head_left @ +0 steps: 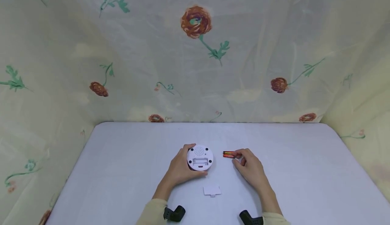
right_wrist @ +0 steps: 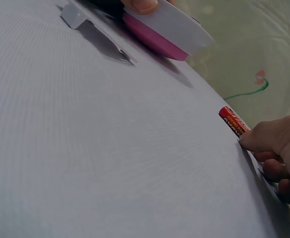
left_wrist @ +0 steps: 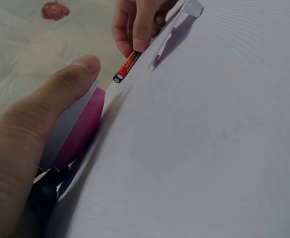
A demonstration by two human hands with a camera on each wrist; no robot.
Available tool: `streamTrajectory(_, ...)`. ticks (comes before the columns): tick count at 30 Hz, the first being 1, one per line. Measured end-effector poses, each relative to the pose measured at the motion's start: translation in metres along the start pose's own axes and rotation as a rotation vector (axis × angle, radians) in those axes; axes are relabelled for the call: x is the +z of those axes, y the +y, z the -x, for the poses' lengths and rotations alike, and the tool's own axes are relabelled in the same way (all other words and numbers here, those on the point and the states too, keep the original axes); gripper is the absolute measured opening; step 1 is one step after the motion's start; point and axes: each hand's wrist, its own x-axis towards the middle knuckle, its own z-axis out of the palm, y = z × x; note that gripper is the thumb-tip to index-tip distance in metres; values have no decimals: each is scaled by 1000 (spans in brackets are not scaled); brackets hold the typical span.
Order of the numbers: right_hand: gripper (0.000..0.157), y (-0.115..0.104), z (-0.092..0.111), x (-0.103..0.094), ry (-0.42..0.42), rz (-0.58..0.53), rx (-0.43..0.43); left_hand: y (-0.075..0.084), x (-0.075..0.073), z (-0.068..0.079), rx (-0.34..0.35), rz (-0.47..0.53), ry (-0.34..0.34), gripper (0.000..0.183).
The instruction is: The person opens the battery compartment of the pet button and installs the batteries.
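Observation:
My left hand [head_left: 179, 169] grips a round white device [head_left: 199, 152] by its left side, thumb at the near edge and fingers at the far edge. Its underside faces up, showing a speaker grille, small dark feet and an uncovered battery compartment [head_left: 200, 161] with no batteries inside. A pink band [left_wrist: 83, 131] runs round its lower part in the left wrist view. To the right, two red-and-black batteries [head_left: 228, 154] lie side by side. My right hand [head_left: 251, 169] pinches the right end of a battery [right_wrist: 232, 120] between thumb and fingertips; whether it holds both is unclear.
A white battery cover [head_left: 212, 190] with a small tab lies on the white table [head_left: 122, 170], nearer me than the device. Pale flowered cloth [head_left: 243, 48] hangs behind the table and at both sides. Black wrist straps [head_left: 174, 214] sit at my cuffs.

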Motion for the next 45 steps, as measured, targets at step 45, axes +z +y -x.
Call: streamTrajectory(45,13,-4,1,-1,93,-194,-26,1,0,2,27,-29,25,105)
